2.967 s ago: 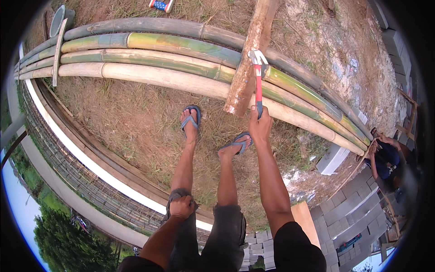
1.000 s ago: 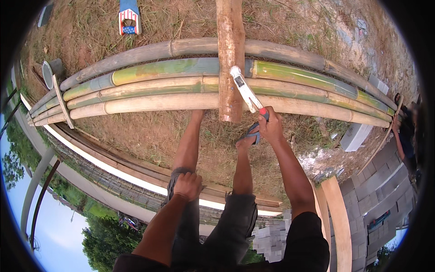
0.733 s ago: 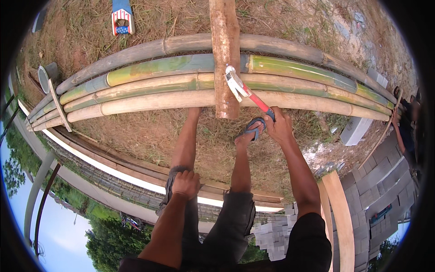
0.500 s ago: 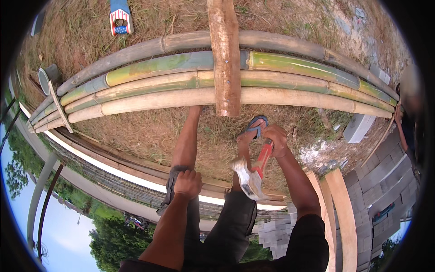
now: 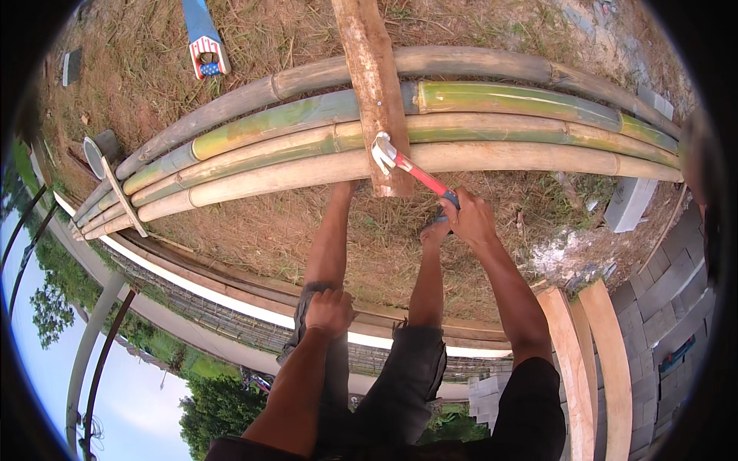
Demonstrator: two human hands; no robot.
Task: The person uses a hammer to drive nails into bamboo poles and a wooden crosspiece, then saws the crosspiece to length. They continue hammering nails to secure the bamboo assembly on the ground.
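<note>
1. Grassy ground [image 5: 254,230] spreads beside the legs [image 5: 329,253], up to four bamboo poles [image 5: 477,127].
2. A board [image 5: 375,84] crosses them, overhanging their near edge.
3. Hammer [image 5: 421,176]: head near the board's overhanging end.
4. Right hand [image 5: 473,220]: fingers wrapped round its handle.
5. Left hand [image 5: 330,311]: fingers curled on the shorts [image 5: 396,376]; cannot tell if gripping.

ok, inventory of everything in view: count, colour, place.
Bamboo poles: 4, grey, green-yellow and tan, across centre.
Plank: 1, brown, across the poles.
Hammer: 1, red handle, silvery head, at plank's lower end.
Saw: 1, blue blade, red-white-blue handle, ground, upper left.
Bucket: 1, grey, left.
Wood strip: 1, pale, across poles' left part.
Pale block: 1, whitish, near poles' right ends.
Loose boards: at least 2, tan, lower right.
Stacked blocks: many, grey, right.
Trees: count unclear, green, lower left.
Legs: 2, dark shorts, lower centre.
Right hand: 1, bare, gripping hammer.
Left hand: 1, bare, on left thigh.
</note>
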